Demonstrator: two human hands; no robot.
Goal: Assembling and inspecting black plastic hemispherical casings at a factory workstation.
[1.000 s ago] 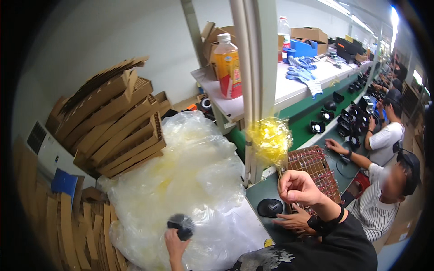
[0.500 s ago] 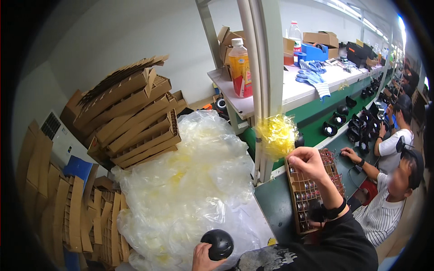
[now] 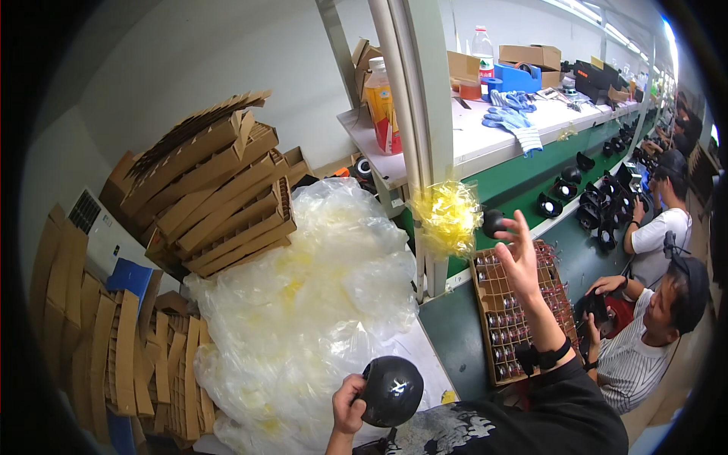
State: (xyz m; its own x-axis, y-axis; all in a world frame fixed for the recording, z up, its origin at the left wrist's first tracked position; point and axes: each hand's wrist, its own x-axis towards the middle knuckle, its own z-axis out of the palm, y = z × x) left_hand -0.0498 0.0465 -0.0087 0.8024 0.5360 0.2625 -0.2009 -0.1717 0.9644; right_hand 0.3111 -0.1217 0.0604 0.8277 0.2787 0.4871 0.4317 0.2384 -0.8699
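the dome (image 3: 396,393) is just right of the left grip (image 3: 349,406), which clasps its edge. the right grip (image 3: 519,259) is spread, apparently empty, a bundle (image 3: 447,220) to its left. film (image 3: 303,311) lies beyond the left grip. likely step: dome handling; next move calls for steady support.

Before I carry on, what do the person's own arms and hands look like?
The left hand and right hand are both ungloved. The right arm has a black sleeve and, just past its cuff, a black band with a dark, blocky piece whose detail is unclear. No sleeve or band shows on the left arm within the picture.
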